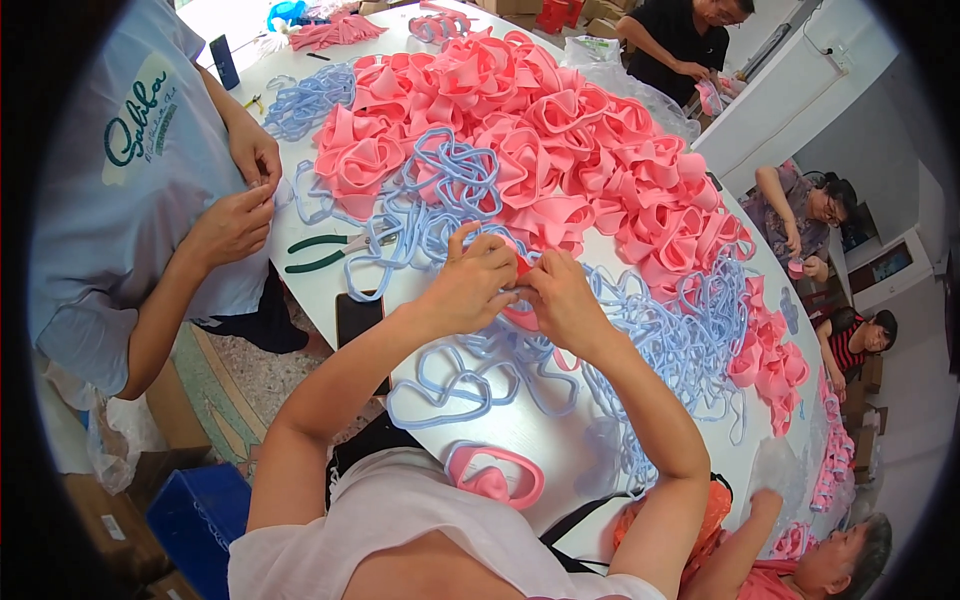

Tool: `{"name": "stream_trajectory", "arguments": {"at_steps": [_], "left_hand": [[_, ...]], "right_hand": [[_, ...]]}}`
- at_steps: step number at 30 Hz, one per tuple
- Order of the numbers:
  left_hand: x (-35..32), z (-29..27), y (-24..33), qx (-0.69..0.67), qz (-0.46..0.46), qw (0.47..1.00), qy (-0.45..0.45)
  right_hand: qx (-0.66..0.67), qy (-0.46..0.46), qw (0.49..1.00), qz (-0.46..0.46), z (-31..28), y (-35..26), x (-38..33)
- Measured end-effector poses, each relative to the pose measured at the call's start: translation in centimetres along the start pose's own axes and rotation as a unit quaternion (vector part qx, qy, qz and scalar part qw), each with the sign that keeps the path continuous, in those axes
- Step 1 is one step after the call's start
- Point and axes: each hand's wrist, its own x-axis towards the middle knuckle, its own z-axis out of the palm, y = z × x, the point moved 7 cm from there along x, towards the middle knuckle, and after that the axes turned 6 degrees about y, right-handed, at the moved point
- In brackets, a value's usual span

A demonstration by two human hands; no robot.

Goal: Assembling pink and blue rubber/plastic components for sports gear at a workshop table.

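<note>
My left hand point(474, 285) and my right hand point(567, 300) meet over the middle of the white table point(570, 450). Between them a soft pink band point(521, 317) is pinched, its ends mostly covered by my fingers. Light blue cords point(455, 385) lie looped under and around both hands; whether one is threaded into the band, I cannot tell. Close to my body rests a pink loop with a raised bump point(493, 474). Beyond my hands rises a large heap of pink bands point(520, 130).
Green-handled pliers point(325, 252) and a dark phone point(358, 318) lie left of my hands. More blue cords point(670, 340) spread to the right. A co-worker's hands point(245, 205) work at the left edge; several other people sit around the table. A blue bin point(200, 515) stands lower left.
</note>
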Motion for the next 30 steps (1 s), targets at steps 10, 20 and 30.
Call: {"name": "stream_trajectory", "arguments": {"at_steps": [10,20,30], "left_hand": [[0.7,-3.0,0.4,-0.009,0.092,0.995,-0.036],[-1.1,-5.3,-1.3,-0.061,-0.082,0.969,0.225],[-2.5,4.8,-5.0,-0.498,-0.391,0.756,0.166]], "right_hand": [[0.286,-0.077,0.919,0.261,-0.2,2.5,0.6],[0.262,0.065,0.903,0.333,2.3,8.7,1.6],[0.384,0.251,0.817,0.349,1.5,9.2,3.0]]}}
